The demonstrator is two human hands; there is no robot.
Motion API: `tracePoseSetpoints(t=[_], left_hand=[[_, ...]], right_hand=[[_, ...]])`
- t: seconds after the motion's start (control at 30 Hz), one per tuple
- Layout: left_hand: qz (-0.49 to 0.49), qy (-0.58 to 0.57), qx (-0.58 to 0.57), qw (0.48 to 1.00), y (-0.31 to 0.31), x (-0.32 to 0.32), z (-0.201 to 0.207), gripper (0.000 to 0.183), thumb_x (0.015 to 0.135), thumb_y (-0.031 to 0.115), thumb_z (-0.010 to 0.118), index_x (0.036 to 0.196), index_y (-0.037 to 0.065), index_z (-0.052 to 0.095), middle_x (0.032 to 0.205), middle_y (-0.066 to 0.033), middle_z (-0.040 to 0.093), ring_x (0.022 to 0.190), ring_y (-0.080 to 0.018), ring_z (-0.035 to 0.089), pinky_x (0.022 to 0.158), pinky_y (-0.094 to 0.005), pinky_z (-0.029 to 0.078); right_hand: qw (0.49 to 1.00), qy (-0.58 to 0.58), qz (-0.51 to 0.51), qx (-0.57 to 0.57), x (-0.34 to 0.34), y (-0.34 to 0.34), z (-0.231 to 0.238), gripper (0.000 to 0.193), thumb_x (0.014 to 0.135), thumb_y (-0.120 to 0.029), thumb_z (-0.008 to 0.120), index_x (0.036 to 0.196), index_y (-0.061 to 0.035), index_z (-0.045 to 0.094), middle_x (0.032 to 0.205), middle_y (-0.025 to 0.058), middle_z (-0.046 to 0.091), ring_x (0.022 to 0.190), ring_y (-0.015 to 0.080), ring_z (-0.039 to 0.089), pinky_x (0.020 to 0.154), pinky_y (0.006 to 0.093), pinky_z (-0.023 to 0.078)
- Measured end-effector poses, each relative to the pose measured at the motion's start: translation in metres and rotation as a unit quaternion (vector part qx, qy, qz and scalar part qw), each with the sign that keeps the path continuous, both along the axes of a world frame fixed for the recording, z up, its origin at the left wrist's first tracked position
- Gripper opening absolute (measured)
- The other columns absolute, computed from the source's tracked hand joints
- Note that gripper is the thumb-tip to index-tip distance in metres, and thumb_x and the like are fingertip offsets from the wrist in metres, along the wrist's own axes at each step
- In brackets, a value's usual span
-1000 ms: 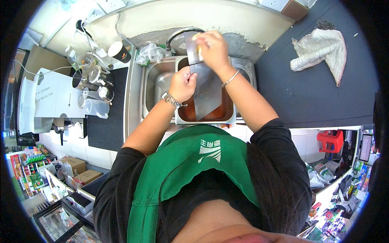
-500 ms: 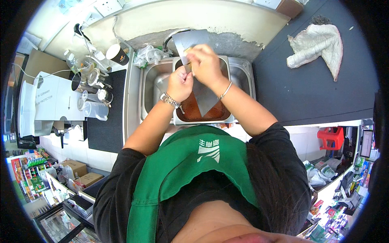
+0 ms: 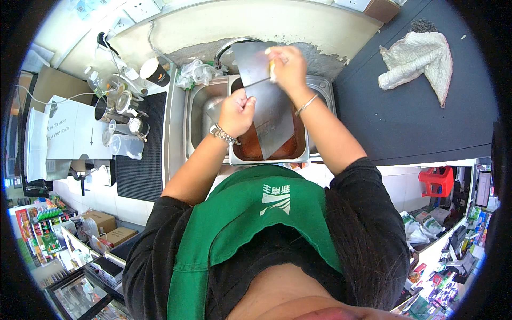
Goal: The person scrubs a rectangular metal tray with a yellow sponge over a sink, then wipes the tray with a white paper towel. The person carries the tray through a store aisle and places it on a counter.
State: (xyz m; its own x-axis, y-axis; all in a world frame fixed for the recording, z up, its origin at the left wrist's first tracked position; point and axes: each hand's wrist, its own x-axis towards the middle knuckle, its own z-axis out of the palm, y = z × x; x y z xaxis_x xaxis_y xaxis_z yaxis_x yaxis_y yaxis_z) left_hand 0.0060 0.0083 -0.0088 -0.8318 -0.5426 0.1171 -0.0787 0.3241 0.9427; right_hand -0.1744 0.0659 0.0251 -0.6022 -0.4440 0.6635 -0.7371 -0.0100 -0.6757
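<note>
My left hand [image 3: 237, 113] is closed on the left edge of a thin grey metal sheet [image 3: 274, 120], thumb on top. The sheet slants over the sink, with a dark line crossing it near its middle. My right hand [image 3: 289, 69] is closed around a small yellow sponge [image 3: 273, 70], at the right side of the sheet's upper part. Most of the sponge is hidden by my fingers. Below the sheet is a rectangular steel basin [image 3: 271, 160] with a reddish-brown inside; whether that is liquid or staining, I cannot tell.
A curved faucet [image 3: 218, 55] rises behind the steel sink [image 3: 198, 104], beside crumpled plastic bags [image 3: 196, 72]. Pitchers and clear cups stand on a black ribbed mat [image 3: 140, 173] at left, near a paper cup [image 3: 154, 71]. A whitish cloth [image 3: 417, 63] lies on the dark counter [image 3: 410, 125] at right.
My right hand has moved right with the sponge, away from my left hand. The sheet has turned to show more of its broad face. My left hand stays nearly in place.
</note>
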Motion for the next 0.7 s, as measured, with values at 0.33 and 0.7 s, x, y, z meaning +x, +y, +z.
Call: tracePoseSetpoints(t=[0.33, 0.7], left_hand=[[0.01, 0.109, 0.074, 0.991, 0.01, -0.008, 0.011, 0.012, 0.086, -0.003, 0.048, 0.094, 0.0, 0.056, 0.068, 0.0044, 0.047, 0.057, -0.0036, 0.039, 0.05, -0.0201, 0.034], [0.016, 0.157, 0.101, 0.982, -0.001, -0.005, 0.009, 0.023, 0.09, -0.002, 0.046, 0.112, -0.004, 0.053, 0.094, -0.0025, 0.062, 0.074, -0.0039, 0.054, 0.064, -0.0176, 0.042]], right_hand=[[1.0, 0.021, 0.021, -0.004, 0.009, -0.02, 0.018, 0.009, 0.076, -0.008, 0.066, 0.084, -0.0085, 0.069, 0.082, 0.0099, 0.061, 0.074, 0.023, 0.06, 0.068, 0.0317, 0.049], [0.999, -0.033, 0.042, -0.007, -0.001, -0.006, 0.001, 0.012, 0.076, 0.0, 0.062, 0.084, -0.0066, 0.068, 0.084, 0.0112, 0.06, 0.075, 0.0264, 0.059, 0.07, 0.0334, 0.048]])
